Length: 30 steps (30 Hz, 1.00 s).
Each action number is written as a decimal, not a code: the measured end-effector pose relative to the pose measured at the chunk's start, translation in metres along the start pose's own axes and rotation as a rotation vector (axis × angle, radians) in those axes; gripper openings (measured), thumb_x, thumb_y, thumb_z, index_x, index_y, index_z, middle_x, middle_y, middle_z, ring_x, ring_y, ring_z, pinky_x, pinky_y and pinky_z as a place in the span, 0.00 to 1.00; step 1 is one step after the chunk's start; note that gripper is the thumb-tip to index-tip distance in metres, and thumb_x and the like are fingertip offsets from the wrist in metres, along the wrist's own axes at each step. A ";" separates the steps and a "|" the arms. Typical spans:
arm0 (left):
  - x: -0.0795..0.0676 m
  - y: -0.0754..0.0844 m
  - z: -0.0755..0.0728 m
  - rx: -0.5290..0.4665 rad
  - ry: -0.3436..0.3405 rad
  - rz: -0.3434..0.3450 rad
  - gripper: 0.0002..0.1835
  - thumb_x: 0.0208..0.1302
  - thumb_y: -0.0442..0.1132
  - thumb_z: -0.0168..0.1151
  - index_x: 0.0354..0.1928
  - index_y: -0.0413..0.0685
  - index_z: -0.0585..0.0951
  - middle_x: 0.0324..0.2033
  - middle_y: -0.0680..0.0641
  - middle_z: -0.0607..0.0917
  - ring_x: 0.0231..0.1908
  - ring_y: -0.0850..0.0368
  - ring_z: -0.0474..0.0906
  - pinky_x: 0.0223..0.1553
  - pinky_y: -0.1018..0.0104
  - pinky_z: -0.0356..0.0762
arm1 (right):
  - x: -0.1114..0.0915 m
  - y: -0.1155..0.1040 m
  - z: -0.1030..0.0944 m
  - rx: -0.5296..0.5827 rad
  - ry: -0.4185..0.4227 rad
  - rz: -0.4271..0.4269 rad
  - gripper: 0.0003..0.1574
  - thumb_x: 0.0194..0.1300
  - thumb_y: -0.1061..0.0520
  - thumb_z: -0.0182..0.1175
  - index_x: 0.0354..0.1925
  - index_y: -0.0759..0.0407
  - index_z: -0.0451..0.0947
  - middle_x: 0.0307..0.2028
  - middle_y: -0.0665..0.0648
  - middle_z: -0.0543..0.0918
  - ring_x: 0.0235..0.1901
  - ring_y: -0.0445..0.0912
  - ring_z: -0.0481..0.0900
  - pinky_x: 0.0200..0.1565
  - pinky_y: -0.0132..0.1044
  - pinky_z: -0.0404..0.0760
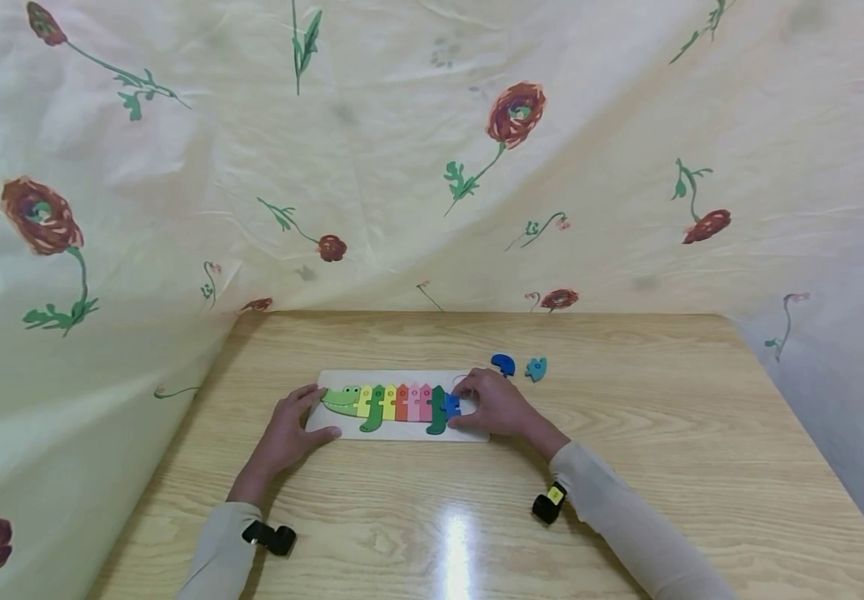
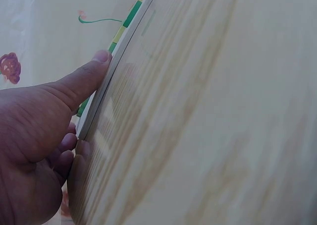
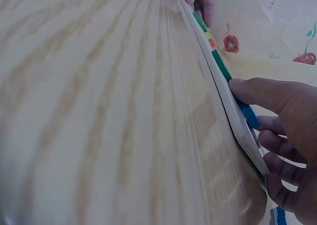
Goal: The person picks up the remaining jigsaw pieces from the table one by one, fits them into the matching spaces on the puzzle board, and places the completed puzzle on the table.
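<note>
A white puzzle board (image 1: 402, 434) lies on the table, holding a row of coloured pieces that form a crocodile, its light green head (image 1: 340, 402) at the left. My left hand (image 1: 287, 429) grips the board's left end, thumb along the near edge and fingers around the far left corner. With thumb and fingers, my right hand (image 1: 497, 404) pinches a blue puzzle piece (image 1: 452, 406) at the row's right end, beside the dark green leg piece (image 1: 437, 412). In the right wrist view the blue piece (image 3: 246, 112) sits at the board's surface, the other fingers along the board's end.
Beyond the right hand, a dark blue curved piece (image 1: 503, 364) and a light blue piece (image 1: 536, 369) lie on the wooden table (image 1: 626, 433). A flowered cloth (image 1: 402, 167) hangs behind the table and along its sides.
</note>
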State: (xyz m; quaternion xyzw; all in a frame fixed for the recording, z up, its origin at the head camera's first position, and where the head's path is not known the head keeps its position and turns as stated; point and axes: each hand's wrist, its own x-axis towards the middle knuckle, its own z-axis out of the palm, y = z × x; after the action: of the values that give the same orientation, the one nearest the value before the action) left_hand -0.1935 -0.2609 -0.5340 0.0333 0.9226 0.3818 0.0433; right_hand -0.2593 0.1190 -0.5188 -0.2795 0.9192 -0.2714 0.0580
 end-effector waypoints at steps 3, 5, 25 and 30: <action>0.000 0.000 0.000 0.001 0.000 0.001 0.47 0.57 0.50 0.78 0.75 0.41 0.67 0.76 0.36 0.61 0.74 0.33 0.55 0.72 0.36 0.58 | 0.000 0.001 0.000 0.001 0.000 -0.003 0.29 0.53 0.41 0.79 0.48 0.54 0.88 0.44 0.49 0.86 0.42 0.41 0.77 0.50 0.39 0.80; 0.000 0.001 0.000 0.001 0.000 -0.003 0.47 0.57 0.50 0.78 0.75 0.42 0.67 0.76 0.36 0.61 0.74 0.33 0.55 0.73 0.36 0.57 | 0.000 0.001 0.000 0.004 0.003 -0.009 0.29 0.53 0.41 0.79 0.48 0.55 0.88 0.44 0.49 0.86 0.42 0.41 0.78 0.50 0.39 0.80; 0.000 0.000 0.000 -0.002 0.002 0.000 0.47 0.57 0.50 0.78 0.75 0.42 0.67 0.76 0.36 0.61 0.74 0.32 0.54 0.73 0.36 0.57 | -0.016 0.002 -0.033 -0.018 0.054 0.035 0.30 0.55 0.40 0.77 0.51 0.55 0.87 0.43 0.51 0.83 0.43 0.46 0.77 0.42 0.38 0.78; -0.001 0.001 0.000 0.003 0.002 0.011 0.47 0.57 0.49 0.78 0.75 0.41 0.68 0.76 0.35 0.62 0.74 0.32 0.55 0.72 0.36 0.58 | -0.024 0.008 -0.049 0.000 0.081 0.021 0.31 0.56 0.41 0.77 0.53 0.57 0.86 0.44 0.55 0.84 0.46 0.52 0.80 0.45 0.46 0.80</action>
State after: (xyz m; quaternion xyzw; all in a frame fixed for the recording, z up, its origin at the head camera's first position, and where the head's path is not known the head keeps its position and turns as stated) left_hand -0.1928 -0.2606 -0.5332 0.0379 0.9229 0.3809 0.0402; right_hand -0.2558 0.1610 -0.4827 -0.2586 0.9237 -0.2817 0.0235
